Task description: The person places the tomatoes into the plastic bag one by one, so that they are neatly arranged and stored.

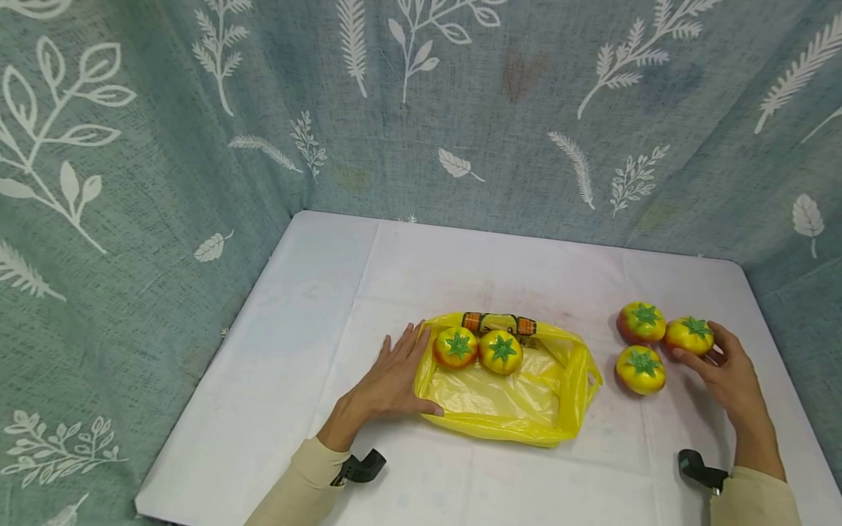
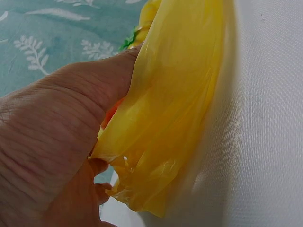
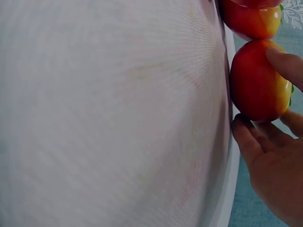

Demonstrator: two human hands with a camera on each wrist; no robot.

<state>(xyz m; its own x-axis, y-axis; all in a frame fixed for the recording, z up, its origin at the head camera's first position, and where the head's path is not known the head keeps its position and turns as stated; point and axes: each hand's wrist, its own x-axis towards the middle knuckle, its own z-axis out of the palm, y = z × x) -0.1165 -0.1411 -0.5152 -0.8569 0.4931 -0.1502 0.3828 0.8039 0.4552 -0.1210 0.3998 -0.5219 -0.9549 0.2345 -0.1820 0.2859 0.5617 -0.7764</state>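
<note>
A yellow plastic bag (image 1: 506, 431) lies with its mouth spread, and two yellow-red toy tomatoes (image 1: 455, 348) with green star-shaped tops sit at its back left. My left hand (image 1: 395, 380) rests on the bag's left edge, fingers spread and fairly straight, thumb over the near rim. In the left wrist view the thumb goes behind the bag's yellow film (image 2: 175, 94). At the right, my right hand (image 1: 733, 376) grips another toy tomato (image 1: 689, 334) between thumb and fingers. The right wrist view shows that tomato's red side (image 3: 258, 82), close to the tabletop.
Two more toy tomatoes, one at the back (image 1: 641, 323) and one nearer (image 1: 641, 370), sit left of the gripped one. White cloth covers the table (image 1: 316, 292). A leaf-patterned curtain (image 1: 395, 161) hangs at the back and sides.
</note>
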